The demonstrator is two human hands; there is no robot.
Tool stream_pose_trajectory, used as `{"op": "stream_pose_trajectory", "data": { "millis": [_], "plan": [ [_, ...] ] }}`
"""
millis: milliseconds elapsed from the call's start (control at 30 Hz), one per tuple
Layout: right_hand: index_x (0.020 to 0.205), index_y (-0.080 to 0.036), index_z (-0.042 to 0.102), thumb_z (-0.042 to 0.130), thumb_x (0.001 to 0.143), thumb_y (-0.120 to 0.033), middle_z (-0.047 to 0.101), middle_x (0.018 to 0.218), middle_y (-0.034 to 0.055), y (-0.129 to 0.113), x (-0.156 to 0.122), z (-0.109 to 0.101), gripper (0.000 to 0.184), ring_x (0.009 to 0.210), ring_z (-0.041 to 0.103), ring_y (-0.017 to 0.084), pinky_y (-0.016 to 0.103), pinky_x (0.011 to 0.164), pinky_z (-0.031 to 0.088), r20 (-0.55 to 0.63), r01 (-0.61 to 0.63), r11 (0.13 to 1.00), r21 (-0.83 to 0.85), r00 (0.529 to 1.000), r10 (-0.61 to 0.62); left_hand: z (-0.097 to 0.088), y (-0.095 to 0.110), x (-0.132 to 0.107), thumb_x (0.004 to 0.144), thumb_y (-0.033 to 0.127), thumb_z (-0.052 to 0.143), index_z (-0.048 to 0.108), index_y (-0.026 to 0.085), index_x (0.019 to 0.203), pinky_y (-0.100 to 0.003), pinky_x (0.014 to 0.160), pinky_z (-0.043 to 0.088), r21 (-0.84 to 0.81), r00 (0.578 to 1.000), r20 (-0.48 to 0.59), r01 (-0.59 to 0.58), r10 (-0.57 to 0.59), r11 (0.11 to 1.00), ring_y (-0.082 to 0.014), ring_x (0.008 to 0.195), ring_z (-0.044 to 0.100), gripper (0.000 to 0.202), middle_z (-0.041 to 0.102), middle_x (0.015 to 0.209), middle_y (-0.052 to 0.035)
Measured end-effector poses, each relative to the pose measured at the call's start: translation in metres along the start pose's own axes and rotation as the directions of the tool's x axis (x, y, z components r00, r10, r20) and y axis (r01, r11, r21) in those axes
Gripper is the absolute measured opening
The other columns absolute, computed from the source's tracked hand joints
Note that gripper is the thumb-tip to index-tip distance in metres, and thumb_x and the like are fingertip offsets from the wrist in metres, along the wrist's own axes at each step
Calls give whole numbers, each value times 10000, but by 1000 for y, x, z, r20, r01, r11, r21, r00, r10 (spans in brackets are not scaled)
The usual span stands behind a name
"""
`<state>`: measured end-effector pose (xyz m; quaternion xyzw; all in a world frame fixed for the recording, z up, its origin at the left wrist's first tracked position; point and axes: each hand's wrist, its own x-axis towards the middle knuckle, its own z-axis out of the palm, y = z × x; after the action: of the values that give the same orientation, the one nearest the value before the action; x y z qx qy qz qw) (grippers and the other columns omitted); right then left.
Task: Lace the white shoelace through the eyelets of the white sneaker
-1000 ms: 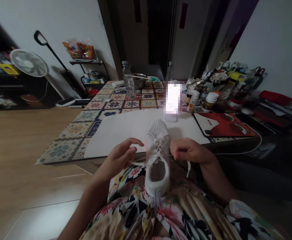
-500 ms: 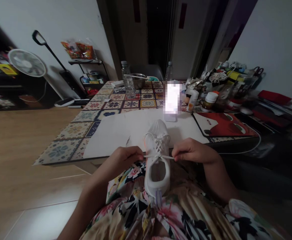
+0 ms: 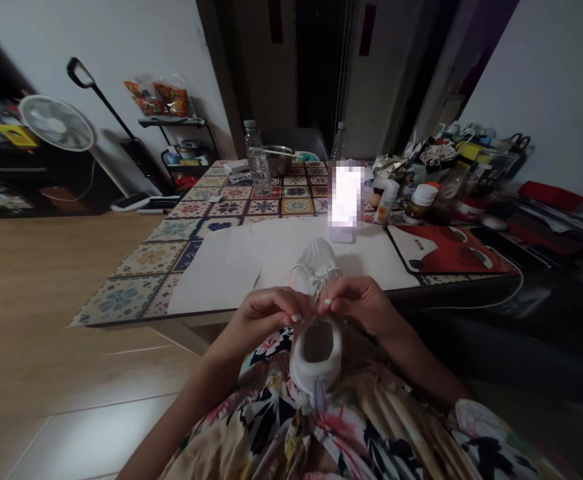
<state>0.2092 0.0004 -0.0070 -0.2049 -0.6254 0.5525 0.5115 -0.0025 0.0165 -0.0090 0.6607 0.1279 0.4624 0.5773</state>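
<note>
A white lace-up sneaker (image 3: pixel 316 369) rests with its heel on my lap and its toe at the table edge, pointing away from me. Over its lacing, my left hand (image 3: pixel 274 310) and my right hand (image 3: pixel 355 303) are close together from either side. Both hands are closed in a pinch on the white shoelace (image 3: pixel 317 275), at the top of the shoe's opening. My fingers cover the lace ends and the knot area; only the lower lacing shows. A purple pull tab (image 3: pixel 319 395) marks the heel.
White paper (image 3: pixel 231 267) covers the near part of the patterned table (image 3: pixel 116 300). A bright blurred phone (image 3: pixel 346 197) stands beyond the shoe. Further back are a plastic bottle (image 3: pixel 258 160) and a metal bowl (image 3: pixel 278 160). Right lie a red folder-like item (image 3: pixel 456 250) and several jars.
My hands have moved inward from both sides of the shoe, where they held the lace ends stretched apart, and now meet over the lacing. The shoe has hardly moved.
</note>
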Motion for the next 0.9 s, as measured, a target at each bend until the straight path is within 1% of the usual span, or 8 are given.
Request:
{"op": "stream_pose_trajectory", "data": {
  "millis": [133, 267, 367, 467, 533, 667, 767, 900],
  "plan": [
    [786, -239, 738, 762, 792, -418, 674, 769, 3, 0, 0, 13, 180, 743, 629, 141, 277, 694, 507, -141, 64, 978, -198, 986, -93, 10, -9, 5, 761, 383, 779, 757, 205, 672, -281, 679, 501, 89, 993, -112, -15, 25, 996, -164, 708, 620, 200, 682, 722, -59],
    [836, -243, 729, 689, 863, -354, 663, 824, 18, -4, -2, 19, 121, 797, 623, 151, 293, 741, 509, -139, 145, 887, -438, 964, -226, 13, -7, 6, 748, 362, 793, 774, 209, 636, -267, 667, 504, 132, 991, -125, -23, 39, 991, -155, 707, 617, 190, 681, 755, -69],
    [874, -240, 690, 641, 897, -268, 670, 816, 12, -5, -5, 22, 62, 776, 622, 144, 275, 719, 507, -105, 214, 806, -552, 941, -322, 18, -6, 5, 673, 294, 854, 767, 198, 679, -249, 655, 507, 73, 979, -206, 0, 16, 997, -141, 678, 611, 130, 669, 707, -42],
    [842, -235, 646, 644, 897, -285, 677, 787, 4, -6, -6, 23, 75, 743, 628, 143, 265, 689, 508, -95, 219, 774, -594, 936, -338, 22, -7, 6, 591, 236, 899, 762, 227, 871, -219, 626, 509, -86, 950, -285, 106, -126, 991, -111, 641, 608, 313, 682, 745, -3],
    [831, -234, 637, 636, 902, -292, 689, 801, 9, -8, -6, 23, 91, 768, 642, 150, 275, 713, 514, -69, 225, 766, -603, 941, -330, 23, -7, 7, 586, 249, 899, 756, 208, 861, -209, 617, 508, -114, 935, -302, 158, -186, 981, -106, 645, 610, 313, 684, 766, -6],
    [905, -232, 637, 656, 872, -269, 702, 873, 29, -14, -6, 24, 52, 832, 650, 167, 304, 767, 517, -27, 231, 761, -606, 950, -311, 27, -4, 7, 605, 311, 882, 707, 151, 679, -215, 612, 493, -7, 926, -359, 124, -118, 992, -126, 669, 595, 249, 658, 723, -26],
    [883, -227, 627, 665, 859, -270, 687, 843, 21, -15, -5, 25, 62, 804, 637, 162, 296, 752, 513, -61, 225, 769, -599, 944, -323, 31, -2, 7, 649, 301, 858, 682, 158, 683, -206, 608, 464, 43, 932, -358, 70, -50, 997, -117, 664, 568, 229, 640, 719, -19],
    [838, -225, 615, 587, 901, -233, 671, 817, 12, -11, -6, 25, 69, 788, 623, 153, 289, 750, 505, -96, 211, 773, -598, 939, -331, 32, -5, 4, 709, 305, 814, 658, 162, 720, -218, 639, 458, 74, 949, -314, 65, -38, 995, -124, 686, 549, 213, 619, 725, -17]
  ]
}}
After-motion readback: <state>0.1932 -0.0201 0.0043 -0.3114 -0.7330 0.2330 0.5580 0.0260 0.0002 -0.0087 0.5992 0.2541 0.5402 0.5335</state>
